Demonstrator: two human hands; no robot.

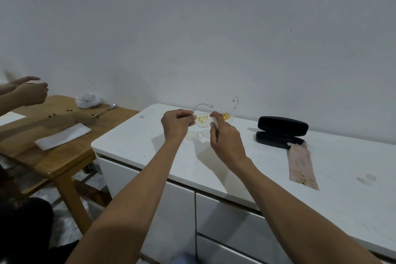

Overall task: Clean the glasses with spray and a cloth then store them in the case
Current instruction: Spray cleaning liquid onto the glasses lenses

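Note:
Clear-framed glasses (203, 119) with yellow smears on both lenses hang above the white cabinet top (150, 141). My left hand (176, 123) pinches the glasses at the left hinge. My right hand (225, 137) grips a small white spray bottle (214, 121), whose top sits close in front of the lenses. The black glasses case (281, 132) lies open to the right on the cabinet top. A pinkish cloth (301, 165) lies flat in front of the case, one end touching it.
A wooden table (57, 156) stands to the left with a white folded paper (63, 136), a crumpled plastic bag (89, 100) and small dark bits. Another person's hands (27, 92) hover over it at the far left. The wall is right behind the cabinet.

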